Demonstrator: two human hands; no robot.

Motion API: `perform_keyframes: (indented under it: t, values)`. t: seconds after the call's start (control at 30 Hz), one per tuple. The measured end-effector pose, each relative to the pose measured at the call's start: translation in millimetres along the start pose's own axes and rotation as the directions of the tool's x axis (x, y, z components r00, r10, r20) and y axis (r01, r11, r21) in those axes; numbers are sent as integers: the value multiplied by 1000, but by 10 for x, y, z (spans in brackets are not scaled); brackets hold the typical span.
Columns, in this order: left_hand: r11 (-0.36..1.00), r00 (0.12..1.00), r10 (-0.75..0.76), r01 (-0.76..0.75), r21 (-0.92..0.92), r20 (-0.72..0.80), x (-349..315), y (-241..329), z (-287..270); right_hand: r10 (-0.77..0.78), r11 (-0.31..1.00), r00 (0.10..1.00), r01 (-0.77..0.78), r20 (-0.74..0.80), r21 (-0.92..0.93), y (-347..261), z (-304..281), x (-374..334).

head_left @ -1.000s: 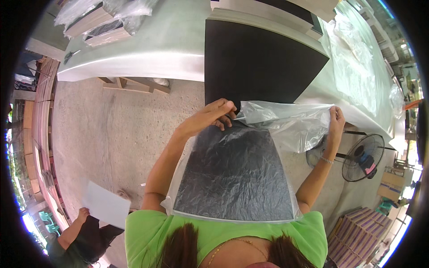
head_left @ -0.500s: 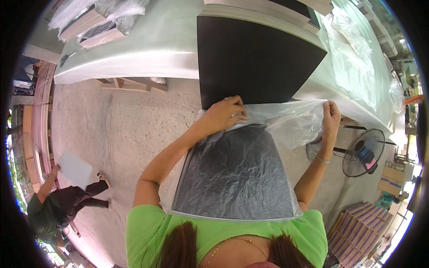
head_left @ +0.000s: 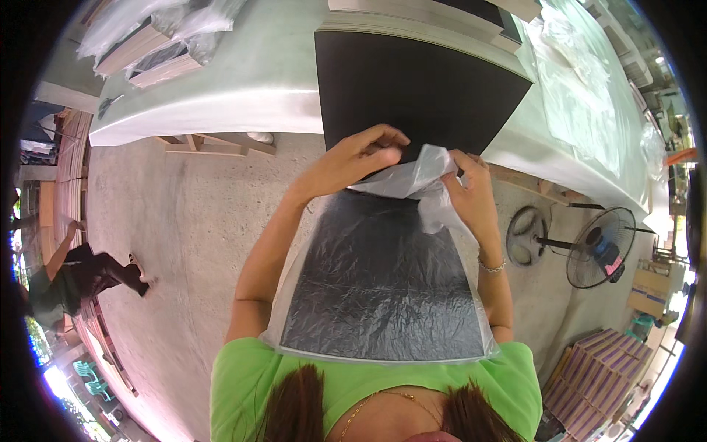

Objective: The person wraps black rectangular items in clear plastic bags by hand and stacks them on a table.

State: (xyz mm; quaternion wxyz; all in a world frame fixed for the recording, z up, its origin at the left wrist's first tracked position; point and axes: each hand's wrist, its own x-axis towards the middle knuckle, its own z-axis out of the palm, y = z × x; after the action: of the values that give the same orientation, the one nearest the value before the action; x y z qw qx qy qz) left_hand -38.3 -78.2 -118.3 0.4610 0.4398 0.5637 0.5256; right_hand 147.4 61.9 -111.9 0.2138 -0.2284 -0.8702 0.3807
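A dark flat panel (head_left: 383, 272) lies inside a clear plastic bag (head_left: 287, 302), its near edge against my green shirt. At the bag's far end, the loose plastic is gathered and folded. My right hand (head_left: 475, 193) pinches this loose plastic near the panel's far right corner. My left hand (head_left: 353, 160) is over the far left part of the bag opening, thumb and fingers apart and slightly blurred. Just beyond both hands, a large black panel (head_left: 420, 88) fronts a stack of pale-edged boards at the table edge.
The table (head_left: 258, 81) wears a pale cover. Wrapped boards (head_left: 162, 62) and scissors (head_left: 109, 105) lie at left, loose plastic sheets (head_left: 582, 96) at right. A fan (head_left: 600, 250) stands on the right, boxes (head_left: 600, 379) below it. Someone (head_left: 74, 280) walks at far left.
My right hand has drawn the loose plastic inward to the left, folding it over. My left hand's fingers have lifted and spread. The walking person has moved farther left.
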Motion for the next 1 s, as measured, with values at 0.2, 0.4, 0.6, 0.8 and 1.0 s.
perform_keyframes:
  t: [0.2,0.4,0.6,0.8,1.0]
  values:
    - [945,989,58,-11,326,-135,-304,-134,8,147,967,989,-136,-33,216,96,-64,64]
    - [925,955,55,61,376,-292,-332,-321,16,199,970,979,-190,-48,153,205,-117,94]
    - [956,947,-25,117,269,-320,-306,-379,38,-147,983,891,82,-430,-167,27,-35,130]
    - [961,949,-228,183,-209,-218,-311,-263,161,-59,984,998,56,12,167,-212,132,-123]
    - [878,943,-313,241,-414,-114,-289,-39,247,45,873,990,-103,131,476,-335,328,-87]
